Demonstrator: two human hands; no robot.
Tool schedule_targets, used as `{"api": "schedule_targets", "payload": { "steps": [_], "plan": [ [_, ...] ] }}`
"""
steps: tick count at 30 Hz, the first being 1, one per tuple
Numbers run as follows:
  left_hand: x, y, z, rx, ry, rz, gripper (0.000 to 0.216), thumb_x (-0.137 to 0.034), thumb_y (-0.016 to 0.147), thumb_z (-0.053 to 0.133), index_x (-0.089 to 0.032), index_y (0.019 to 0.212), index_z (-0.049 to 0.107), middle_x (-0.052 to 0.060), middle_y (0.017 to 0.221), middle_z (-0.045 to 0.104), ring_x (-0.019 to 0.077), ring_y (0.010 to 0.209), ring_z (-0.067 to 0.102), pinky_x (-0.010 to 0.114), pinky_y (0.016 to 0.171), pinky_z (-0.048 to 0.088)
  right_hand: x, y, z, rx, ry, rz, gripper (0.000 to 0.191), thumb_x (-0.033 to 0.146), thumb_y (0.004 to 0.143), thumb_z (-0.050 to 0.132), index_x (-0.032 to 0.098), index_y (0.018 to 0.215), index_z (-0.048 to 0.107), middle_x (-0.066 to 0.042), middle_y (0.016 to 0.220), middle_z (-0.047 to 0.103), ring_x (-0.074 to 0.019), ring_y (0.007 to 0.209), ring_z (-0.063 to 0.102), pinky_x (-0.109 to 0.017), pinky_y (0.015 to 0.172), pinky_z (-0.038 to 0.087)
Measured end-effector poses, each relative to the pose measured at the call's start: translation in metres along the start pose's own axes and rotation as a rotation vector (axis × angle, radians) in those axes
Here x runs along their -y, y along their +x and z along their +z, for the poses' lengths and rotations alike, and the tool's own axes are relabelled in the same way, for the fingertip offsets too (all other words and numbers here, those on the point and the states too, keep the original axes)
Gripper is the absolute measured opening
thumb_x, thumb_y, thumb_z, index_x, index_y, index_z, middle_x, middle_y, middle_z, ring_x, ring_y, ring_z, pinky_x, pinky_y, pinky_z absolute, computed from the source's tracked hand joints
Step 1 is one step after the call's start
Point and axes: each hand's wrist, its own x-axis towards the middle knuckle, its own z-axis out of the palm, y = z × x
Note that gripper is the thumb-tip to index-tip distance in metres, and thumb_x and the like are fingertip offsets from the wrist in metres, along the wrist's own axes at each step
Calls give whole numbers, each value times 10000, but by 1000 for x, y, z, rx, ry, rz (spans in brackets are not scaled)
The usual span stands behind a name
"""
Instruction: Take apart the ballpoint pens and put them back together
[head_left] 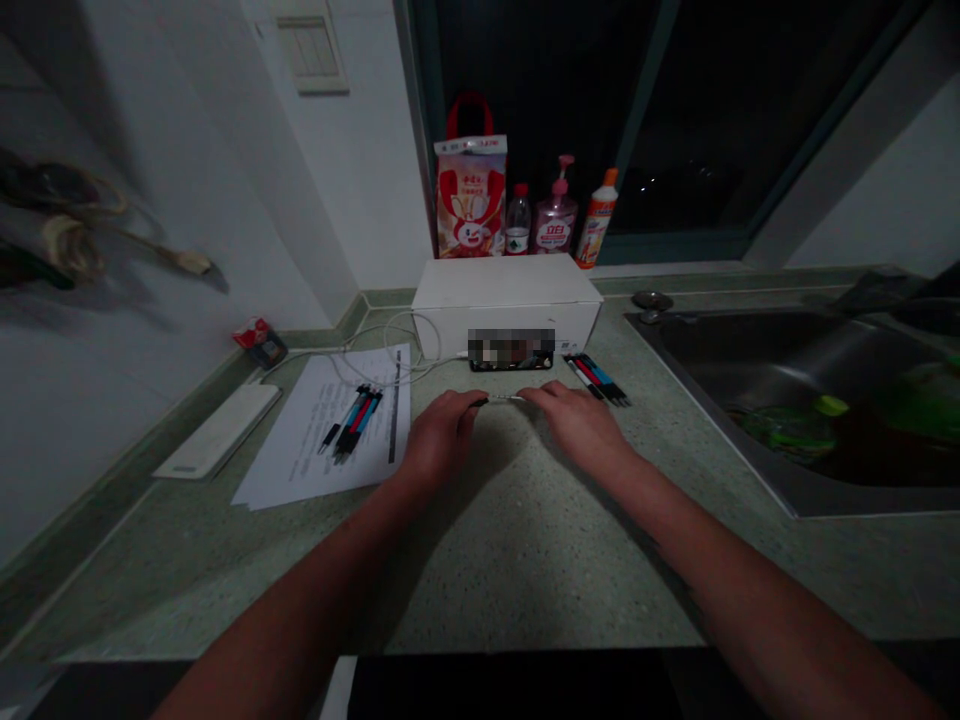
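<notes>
Between both hands, just above or on the counter [510,560], a slim white pen [504,398] with a dark end lies sideways. The fingers of my left hand [441,428] pinch its dark left end. At the other end, the fingertips of my right hand [576,420] close on the light tip. Several black, blue, red and white pens [356,420] rest on printed sheets of paper [300,430] left of my left hand. Beyond my right hand lies another group of similar pens [596,378]. A phone [510,352] leans against a white box [506,285] directly ahead.
A sink [780,350] with green items in it is at the right. To the left are a white flat case [217,430], a small red and black packet [259,342] and a white cable [412,372]. Bottles [555,222] and a red bag [471,205] stand behind the box.
</notes>
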Motion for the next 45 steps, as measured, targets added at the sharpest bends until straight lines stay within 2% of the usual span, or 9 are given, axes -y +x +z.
{"api": "schedule_targets", "payload": {
  "steps": [7, 11, 15, 18, 21, 28, 38, 45],
  "plan": [
    [-2, 0, 0, 53, 23, 0, 329, -206, 976, 425, -236, 1186, 676, 48, 1036, 678, 215, 993, 629, 355, 893, 497, 3, -1, -1, 43, -23, -31, 462, 44, 885, 501, 297, 1231, 676, -76, 1041, 705, -230, 808, 663, -366, 739, 472],
    [-3, 0, 2, 112, 29, 43, 314, -168, 950, 461, -231, 1132, 709, 55, 1003, 693, 224, 969, 639, 372, 876, 505, 5, -1, 3, 58, -1, -102, 430, 56, 902, 526, 291, 1227, 681, -75, 1024, 708, -232, 859, 662, -386, 813, 473],
    [-3, 0, 5, 133, -39, 51, 300, -156, 927, 509, -241, 1126, 716, 57, 1030, 730, 227, 966, 664, 381, 877, 519, 11, -1, 8, 68, 119, -151, 336, 117, 954, 527, 256, 1228, 665, -68, 1036, 702, -223, 940, 653, -359, 852, 479],
    [-1, 1, 8, 124, -134, -4, 258, -170, 921, 528, -230, 1068, 732, 48, 1030, 751, 214, 961, 683, 366, 902, 524, 14, -1, 11, 35, 251, -128, 195, 177, 972, 551, 188, 1112, 687, -81, 1017, 694, -219, 966, 643, -334, 846, 488],
    [2, 2, 9, 135, -232, -69, 220, -199, 914, 553, -215, 1027, 742, 40, 975, 766, 203, 912, 700, 343, 872, 541, 13, -1, 10, -22, 328, -138, 139, 208, 967, 580, 183, 1052, 688, -79, 1002, 689, -216, 969, 635, -327, 841, 487],
    [2, 2, 8, 84, -343, -70, 193, -161, 864, 608, -216, 987, 747, 40, 981, 770, 192, 904, 702, 340, 855, 555, 12, -1, 8, 0, 426, -25, 129, 259, 965, 602, 229, 1048, 697, -41, 1009, 740, -209, 922, 680, -329, 802, 494],
    [1, 2, 7, 95, -280, -64, 196, -143, 843, 649, -244, 953, 776, 29, 959, 780, 205, 902, 708, 366, 893, 550, 16, -1, 8, 101, 384, -27, 215, 278, 1011, 501, 224, 1087, 694, -52, 1061, 747, -224, 957, 692, -340, 811, 491],
    [2, 1, 7, 105, -271, -27, 208, -135, 842, 648, -248, 962, 774, 37, 945, 776, 200, 859, 702, 352, 817, 560, 16, -3, 7, 92, 371, 2, 177, 308, 946, 611, 230, 1092, 673, -40, 986, 747, -210, 863, 690, -307, 710, 461]
  ]
}}
